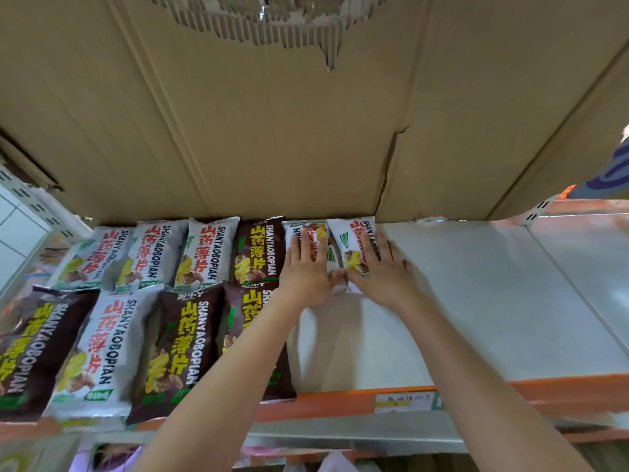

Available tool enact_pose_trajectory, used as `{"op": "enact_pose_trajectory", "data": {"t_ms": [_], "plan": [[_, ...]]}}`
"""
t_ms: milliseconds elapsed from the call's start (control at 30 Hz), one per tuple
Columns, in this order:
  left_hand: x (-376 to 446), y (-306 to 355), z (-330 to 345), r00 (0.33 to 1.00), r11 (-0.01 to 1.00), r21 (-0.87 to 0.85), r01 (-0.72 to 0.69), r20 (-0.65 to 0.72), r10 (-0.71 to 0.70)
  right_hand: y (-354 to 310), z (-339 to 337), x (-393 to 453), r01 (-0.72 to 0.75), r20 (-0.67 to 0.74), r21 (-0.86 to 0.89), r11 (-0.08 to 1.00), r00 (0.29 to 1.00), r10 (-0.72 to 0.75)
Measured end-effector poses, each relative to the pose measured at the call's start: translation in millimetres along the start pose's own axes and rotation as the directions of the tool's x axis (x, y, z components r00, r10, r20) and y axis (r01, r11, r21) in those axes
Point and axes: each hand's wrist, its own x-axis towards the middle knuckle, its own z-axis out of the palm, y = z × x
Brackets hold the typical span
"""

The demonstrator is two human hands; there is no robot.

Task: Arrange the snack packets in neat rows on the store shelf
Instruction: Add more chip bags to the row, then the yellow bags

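Two rows of snack packets lie flat on the grey shelf (476,301), some white, some brown. In the back row, my left hand (304,270) presses flat on a white packet (308,231). Right beside it, my right hand (381,270) rests flat on another white packet (354,240), the last one on the right. The two packets touch, and my thumbs almost meet at their near edges. A brown packet (257,250) sits just left of my left hand. The front row holds brown packets (177,349) and a white packet (98,349).
Cardboard (272,114) lines the back and the underside of the shelf above. The shelf's front edge is an orange strip (340,401) with a price label (403,401). Bare shelf extends right of my hands. More goods show on the shelf below.
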Motion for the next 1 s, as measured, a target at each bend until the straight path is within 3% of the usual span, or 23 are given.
{"op": "enact_pose_trajectory", "data": {"t_ms": [133, 233, 333, 500, 567, 733, 867, 1000], "plan": [[0.7, -1.9, 1.0, 0.999, 1.0, -0.003, -0.018, -0.036, 0.018, -9.7, 1.2, -2.8, -0.032, -0.127, -0.002, 0.999, 0.991, 0.032], [-8.7, -0.5, 3.6, 0.981, 0.997, -0.005, -0.078, -0.177, 0.076, -11.8, 2.0, -23.2, -0.026, -0.229, 0.051, 0.998, 0.973, 0.037], [-29.0, 7.5, 8.7, 0.913, 0.959, -0.001, -0.285, -0.305, 0.271, 2.5, 1.5, -57.9, -0.003, -0.257, 0.091, 0.996, 0.966, 0.026], [-69.7, 46.7, 22.2, 0.807, 0.843, -0.028, -0.537, -0.308, 0.504, 51.9, 12.7, -129.0, -0.071, -0.425, 0.133, 0.989, 0.897, 0.122], [-81.4, 71.5, 28.0, 0.785, 0.802, -0.087, -0.591, -0.29, 0.547, 76.8, 18.4, -155.4, -0.089, -0.499, 0.208, 0.974, 0.847, 0.184], [-103.0, 156.1, 47.1, 0.807, 0.774, -0.243, -0.585, -0.266, 0.527, 143.3, 19.2, -208.4, -0.134, -0.529, 0.37, 0.919, 0.783, 0.327], [-104.5, 242.1, 64.8, 0.741, 0.723, -0.172, -0.669, -0.218, 0.634, 213.6, 9.2, -241.7, -0.216, -0.504, 0.386, 0.897, 0.765, 0.401], [-110.7, 325.0, 81.5, 0.709, 0.684, -0.19, -0.704, -0.22, 0.669, 280.5, -5.1, -286.8, -0.346, -0.491, 0.44, 0.829, 0.68, 0.545]]}}
